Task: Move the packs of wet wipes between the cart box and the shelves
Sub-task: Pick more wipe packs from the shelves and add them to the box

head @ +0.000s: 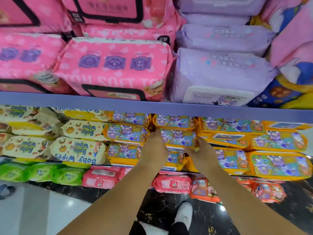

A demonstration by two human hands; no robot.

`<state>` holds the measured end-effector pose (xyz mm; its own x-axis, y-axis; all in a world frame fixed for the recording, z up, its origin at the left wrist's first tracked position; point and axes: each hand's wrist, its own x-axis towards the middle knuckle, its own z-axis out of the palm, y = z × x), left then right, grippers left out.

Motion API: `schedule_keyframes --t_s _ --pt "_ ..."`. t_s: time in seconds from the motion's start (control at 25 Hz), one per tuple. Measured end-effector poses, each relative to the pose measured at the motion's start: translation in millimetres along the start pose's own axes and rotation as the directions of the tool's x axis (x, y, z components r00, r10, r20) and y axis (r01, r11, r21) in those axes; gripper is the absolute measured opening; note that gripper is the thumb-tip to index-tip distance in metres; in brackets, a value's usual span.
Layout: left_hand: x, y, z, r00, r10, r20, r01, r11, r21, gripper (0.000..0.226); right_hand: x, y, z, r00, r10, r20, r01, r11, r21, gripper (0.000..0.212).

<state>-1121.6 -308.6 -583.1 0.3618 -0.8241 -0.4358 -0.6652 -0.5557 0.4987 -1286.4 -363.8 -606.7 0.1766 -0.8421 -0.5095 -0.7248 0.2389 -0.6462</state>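
Orange pack (177,138) lies atop a stack of like packs, mid-row, just under the blue shelf edge (101,100). Left hand (155,148) clasps its left end, fingers reaching forward along it. Right hand (197,150) grips the right end, fingers curled round the wrapper.

left hand (155,148) and right hand (197,150): 2 hands | lilac packs (220,72): 4 in one stack | green packs (40,172): 3 | big pink packs (113,65): 5 in view | cream Baby Wipes packs (76,150): at least 4 | orange packs (277,163): overlapped, no sure count | white shoe (183,214): 1
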Motion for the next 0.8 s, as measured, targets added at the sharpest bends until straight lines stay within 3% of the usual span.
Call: schedule_keyframes --t_s 0.24,0.4,0.56,0.8 --pt "-41.5 -4.9 -45.1 0.99 -0.138 0.02 0.133 0.895 -0.425 0.007 -44.7 -29.8 -18.1 0.991 0.13 -0.035 -0.116 0.954 0.276 0.054" --pt "-83.0 -20.2 -91.0 0.98 -0.192 0.045 0.191 0.87 -0.455 0.026 -93.7 -54.4 -29.7 0.994 0.107 -0.011 -0.095 0.921 0.378 0.057" --pt "-130.8 -48.5 -136.7 0.975 -0.209 0.076 0.218 0.835 -0.505 0.03 -144.7 -98.7 -23.1 0.996 0.091 0.01 -0.088 0.922 0.377 0.05" --pt "-194.9 -89.1 -200.6 0.944 -0.327 -0.044 0.216 0.714 -0.666 0.062 -182.3 -192.8 21.5 0.976 -0.171 0.133 0.12 0.938 0.324 0.041"
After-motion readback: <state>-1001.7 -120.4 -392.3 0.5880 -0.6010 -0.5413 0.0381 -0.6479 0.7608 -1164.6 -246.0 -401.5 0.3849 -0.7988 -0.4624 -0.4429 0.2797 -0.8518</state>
